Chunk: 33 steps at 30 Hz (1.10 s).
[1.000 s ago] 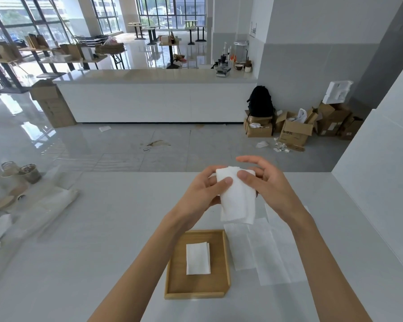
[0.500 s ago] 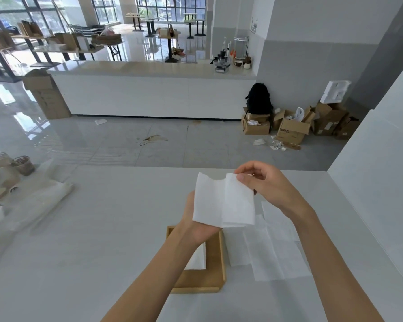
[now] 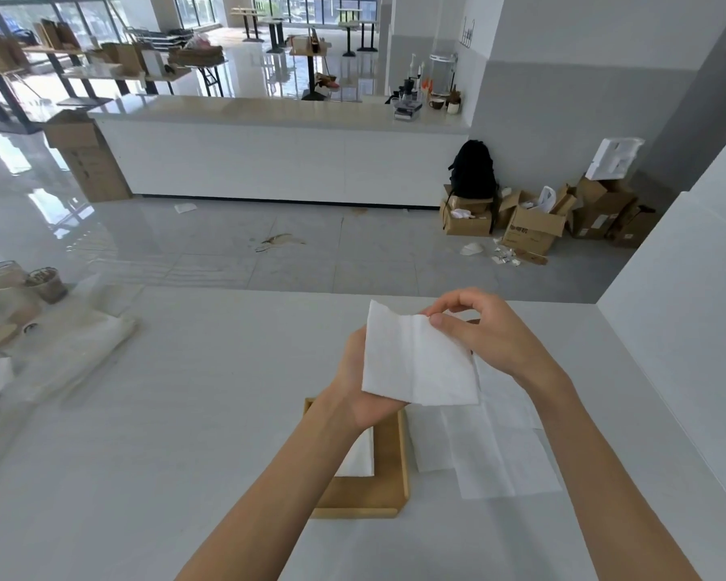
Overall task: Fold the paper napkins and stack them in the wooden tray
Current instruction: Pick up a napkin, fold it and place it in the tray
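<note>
I hold a white paper napkin [image 3: 416,358] in the air above the white table, spread half open with a crease down its middle. My right hand [image 3: 491,333] pinches its top right corner between thumb and fingers. My left hand [image 3: 361,383] is behind the napkin's left half and holds it; its fingers are hidden by the paper. Below, the wooden tray [image 3: 388,471] lies on the table with one folded napkin [image 3: 359,457] in it, partly covered by my left forearm. Several flat unfolded napkins [image 3: 491,454] lie just right of the tray.
A clear plastic bag [image 3: 72,350], paper cups [image 3: 45,283] and lids sit at the table's far left. A white wall panel [image 3: 680,329] bounds the table on the right. Beyond the table's far edge is the floor, a long white counter and cardboard boxes.
The napkin, bunched narrow between both hands one second ago, is now spread wide. My left hand has moved behind it, and the view has shifted slightly left and down over the tray.
</note>
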Available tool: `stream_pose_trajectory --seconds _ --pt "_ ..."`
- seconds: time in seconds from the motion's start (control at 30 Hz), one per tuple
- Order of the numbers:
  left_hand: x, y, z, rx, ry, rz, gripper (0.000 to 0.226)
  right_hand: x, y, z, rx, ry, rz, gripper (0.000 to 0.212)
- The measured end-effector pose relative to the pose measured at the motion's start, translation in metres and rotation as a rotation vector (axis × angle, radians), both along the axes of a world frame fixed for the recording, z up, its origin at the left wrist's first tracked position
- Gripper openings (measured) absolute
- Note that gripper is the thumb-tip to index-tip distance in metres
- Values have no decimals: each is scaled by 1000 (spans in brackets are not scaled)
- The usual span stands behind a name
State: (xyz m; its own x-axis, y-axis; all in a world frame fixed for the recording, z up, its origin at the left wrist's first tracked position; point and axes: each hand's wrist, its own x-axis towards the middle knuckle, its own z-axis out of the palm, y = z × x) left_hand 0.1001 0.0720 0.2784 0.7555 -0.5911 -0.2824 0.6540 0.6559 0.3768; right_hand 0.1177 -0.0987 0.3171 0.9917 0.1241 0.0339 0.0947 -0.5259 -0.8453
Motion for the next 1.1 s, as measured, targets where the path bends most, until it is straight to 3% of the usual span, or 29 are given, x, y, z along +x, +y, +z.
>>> stream_pose_trajectory --seconds 0.13,0.27,0.4,0.5,0.73,0.87,0.93,1.0,1.1 --pt "3 4 2 -35 25 -15 48 2 6 -6 -44 -84 28 7" --pt "3 8 4 -133 40 60 29 -14 4 -12 -232 -483 -118 13" --pt "8 10 3 -60 62 96 36 -45 -2 -28 -397 -598 85 31" --pt "8 12 3 -75 80 118 41 -49 -5 -45 -547 -648 167 32" --pt "7 10 1 -108 87 65 54 -42 1 -49 -426 -784 83 24" --pt "7 10 4 -75 100 92 40 -44 2 -52 -383 -699 73 28" --pt "8 10 5 -39 96 110 35 -45 4 -52 -222 -599 -26 25" --pt "7 9 2 47 53 142 29 -43 4 -47 -25 -422 -162 15" --pt "2 4 -1 301 -75 153 33 -39 6 -41 199 -102 -138 12"
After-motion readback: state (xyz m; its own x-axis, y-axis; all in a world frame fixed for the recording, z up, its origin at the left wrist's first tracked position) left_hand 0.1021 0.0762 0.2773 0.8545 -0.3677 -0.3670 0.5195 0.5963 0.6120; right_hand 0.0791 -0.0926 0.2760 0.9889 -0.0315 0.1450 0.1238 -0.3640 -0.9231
